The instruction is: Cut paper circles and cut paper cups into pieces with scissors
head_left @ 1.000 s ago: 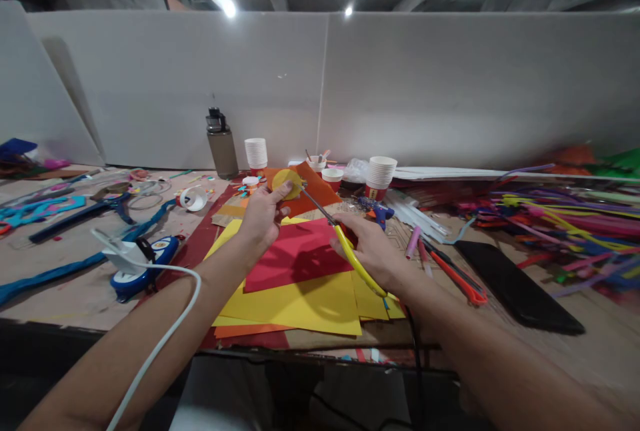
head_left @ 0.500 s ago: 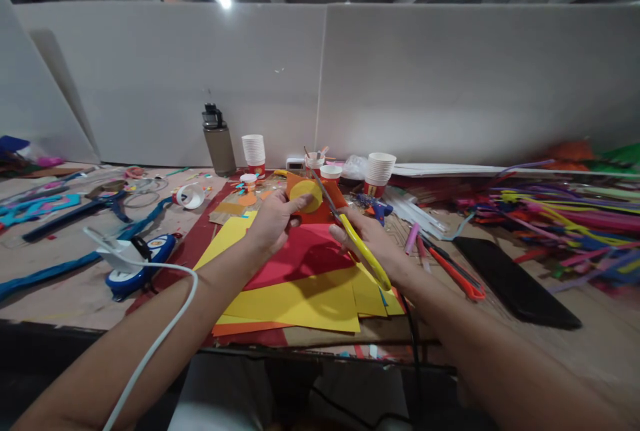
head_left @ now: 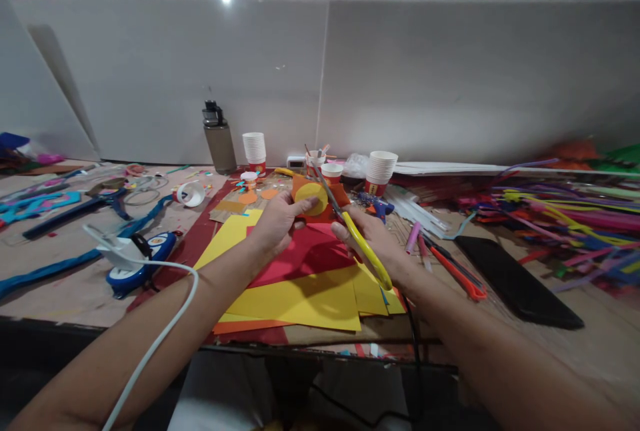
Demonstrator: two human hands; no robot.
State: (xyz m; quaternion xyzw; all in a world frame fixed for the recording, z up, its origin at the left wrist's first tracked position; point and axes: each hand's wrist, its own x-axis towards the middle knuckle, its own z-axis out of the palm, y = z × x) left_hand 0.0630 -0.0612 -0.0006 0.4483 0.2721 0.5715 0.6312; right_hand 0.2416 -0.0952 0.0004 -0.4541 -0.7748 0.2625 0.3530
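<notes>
Between thumb and fingers, my left hand [head_left: 277,223] pinches a round yellow paper disc [head_left: 311,198] together with a piece of orange paper [head_left: 338,195] behind it. My right hand [head_left: 367,234] grips yellow-handled scissors [head_left: 361,244], whose blades point up and away at the orange paper, just right of the disc. Whether the blades are closed on the paper I cannot tell. Below both hands lie a red sheet [head_left: 295,254] and several yellow sheets [head_left: 300,304], with an orange edge showing at the front.
Paper cup stacks [head_left: 383,168], a bottle [head_left: 219,141] and a blue glue gun [head_left: 377,206] stand or lie behind. To the right are a red cutter [head_left: 460,274], a black phone [head_left: 517,282] and colourful pipe cleaners [head_left: 575,218]. At left, a white cable [head_left: 170,331] crosses my forearm.
The disc and orange paper have moved slightly to the right with my left hand. My right hand and the scissors have shifted only a little.
</notes>
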